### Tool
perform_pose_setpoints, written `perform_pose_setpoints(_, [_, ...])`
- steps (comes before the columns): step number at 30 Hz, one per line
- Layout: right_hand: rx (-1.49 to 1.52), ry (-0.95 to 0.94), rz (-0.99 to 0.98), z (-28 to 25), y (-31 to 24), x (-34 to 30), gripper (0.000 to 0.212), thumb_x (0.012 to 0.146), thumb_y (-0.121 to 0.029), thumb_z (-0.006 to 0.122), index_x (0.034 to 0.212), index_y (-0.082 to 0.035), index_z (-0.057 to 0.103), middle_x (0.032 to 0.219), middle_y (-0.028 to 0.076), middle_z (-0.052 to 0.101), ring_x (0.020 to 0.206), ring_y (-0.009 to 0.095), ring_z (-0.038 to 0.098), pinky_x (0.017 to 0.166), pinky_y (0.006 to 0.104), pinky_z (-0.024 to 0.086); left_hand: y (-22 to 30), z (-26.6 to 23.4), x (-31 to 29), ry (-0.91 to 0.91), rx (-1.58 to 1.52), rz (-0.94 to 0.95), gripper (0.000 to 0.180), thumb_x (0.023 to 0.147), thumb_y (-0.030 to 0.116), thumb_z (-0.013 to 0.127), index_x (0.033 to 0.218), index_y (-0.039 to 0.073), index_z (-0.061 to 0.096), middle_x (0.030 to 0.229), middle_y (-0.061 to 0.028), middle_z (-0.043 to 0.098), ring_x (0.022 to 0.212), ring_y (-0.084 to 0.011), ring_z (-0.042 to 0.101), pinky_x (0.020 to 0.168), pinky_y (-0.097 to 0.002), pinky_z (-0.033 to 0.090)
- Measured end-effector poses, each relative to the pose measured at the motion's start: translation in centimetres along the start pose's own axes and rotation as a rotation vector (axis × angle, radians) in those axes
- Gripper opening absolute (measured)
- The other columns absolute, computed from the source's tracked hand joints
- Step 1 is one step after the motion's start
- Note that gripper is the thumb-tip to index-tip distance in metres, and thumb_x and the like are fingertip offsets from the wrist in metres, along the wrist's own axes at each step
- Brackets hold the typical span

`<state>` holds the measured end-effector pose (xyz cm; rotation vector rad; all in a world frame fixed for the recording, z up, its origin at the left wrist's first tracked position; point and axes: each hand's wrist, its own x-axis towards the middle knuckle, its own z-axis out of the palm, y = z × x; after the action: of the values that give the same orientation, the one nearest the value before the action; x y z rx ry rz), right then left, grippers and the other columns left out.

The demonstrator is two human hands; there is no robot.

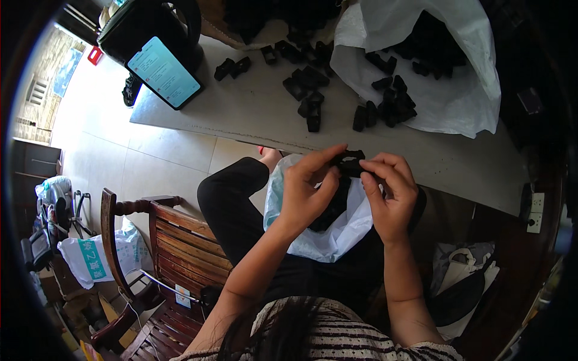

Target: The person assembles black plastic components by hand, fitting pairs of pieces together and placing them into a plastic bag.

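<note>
Between my two hands is a small black frame-like part (350,161), with an opening through its middle. My left hand (311,183) grips its left end between thumb and fingers. At its right end, my right hand (388,186) pinches it with the thumb and fingertips. Below my hands, a white plastic bag (349,236) sits open on my lap with dark contents that I cannot make out. Just beyond, on the table (253,114), lie several similar black parts (313,108), some in small clusters.
A white sack (457,108) at the back right spills more black parts. A lit phone (164,72) leans against a dark kettle-like vessel (147,30) at the far left. A wooden chair (186,234) stands to my left. A wall socket (535,212) is at the right.
</note>
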<state>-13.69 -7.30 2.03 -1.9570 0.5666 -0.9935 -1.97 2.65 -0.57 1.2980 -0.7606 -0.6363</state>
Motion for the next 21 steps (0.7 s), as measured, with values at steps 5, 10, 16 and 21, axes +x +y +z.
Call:
perform_pose_setpoints(5, [0.001, -0.023, 0.033, -0.1, -0.1, -0.4, 0.014, 0.079, 0.001, 0.068, 0.093, -0.001, 0.069, 0.093, 0.008, 0.058, 0.075, 0.015, 0.059, 0.061, 0.0248, 0.047, 2.0, 0.1, -0.2, -0.086, 0.098, 0.018, 0.04, 0.084, -0.008, 0.053, 0.124, -0.005, 0.055, 0.108, -0.009, 0.062, 0.095, -0.0118, 0.06, 0.087, -0.0252, 0.048])
perform_pose_setpoints(10, [0.215, -0.039, 0.224, -0.2, -0.8, -0.1, 0.024, 0.079, -0.004, 0.071, 0.102, -0.001, 0.066, 0.093, 0.006, 0.059, 0.076, 0.011, 0.057, 0.062, 0.0228, 0.048, 1.8, -0.4, -0.5, -0.119, 0.123, -0.051, 0.04, 0.083, -0.006, 0.06, 0.123, -0.002, 0.057, 0.108, -0.009, 0.062, 0.097, -0.0117, 0.059, 0.085, -0.0246, 0.048])
perform_pose_setpoints(16, [0.576, -0.371, 0.594, -1.6, 1.9, -1.6, 0.036, 0.078, -0.01, 0.074, 0.109, 0.0, 0.059, 0.083, 0.003, 0.059, 0.067, 0.008, 0.055, 0.059, 0.0206, 0.046, 0.8, -1.1, -1.9, -0.158, -0.151, -0.086, 0.04, 0.081, -0.001, 0.065, 0.12, 0.001, 0.06, 0.104, -0.0122, 0.064, 0.091, -0.0164, 0.064, 0.081, -0.0276, 0.052])
perform_pose_setpoints(21, [-0.081, -0.375, 0.203, -1.0, 1.6, 1.3, 0.035, 0.08, -0.017, 0.073, 0.11, -0.006, 0.061, 0.081, 0.007, 0.058, 0.064, 0.016, 0.061, 0.054, 0.0289, 0.046, 1.7, -4.0, 1.0, -0.108, 0.487, 0.154, 0.04, 0.077, 0.01, 0.072, 0.115, 0.004, 0.059, 0.09, -0.0097, 0.063, 0.078, -0.0228, 0.063, 0.068, -0.0335, 0.049])
